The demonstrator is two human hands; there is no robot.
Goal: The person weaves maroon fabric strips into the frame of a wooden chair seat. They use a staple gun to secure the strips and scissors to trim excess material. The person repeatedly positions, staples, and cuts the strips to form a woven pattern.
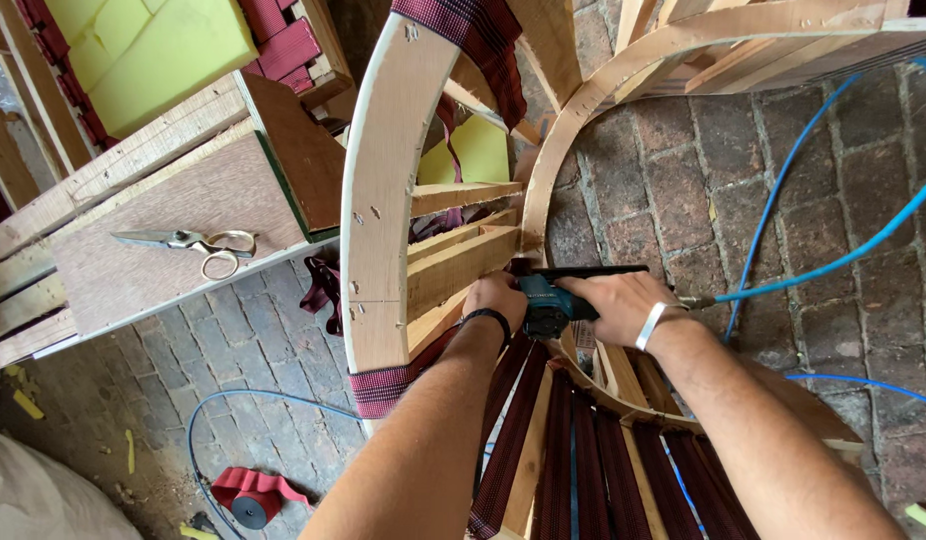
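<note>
**Stapling webbing on the curved chair frame**

We are down over the wooden chair frame [383, 200] now, with our right hand [623, 305] wrapped tight around the teal pneumatic stapler [553, 300], fingers closed on its body, its black nose lying against the inner rail. Our left hand [495, 298] is curled shut just beside the tool, pressing at the frame where the dark red webbing straps [563, 440] run up; what it pinches we cannot tell.

To do this well, we judge the strap should stay taut and the nose flat on the wood, the blue air hose [783, 200] trailing free.

Containers? None in view. Scissors [193, 243] lie on the plywood board [183, 210], well apart, and a roll of red webbing [251, 497] sits on the brick floor [683, 180].
</note>
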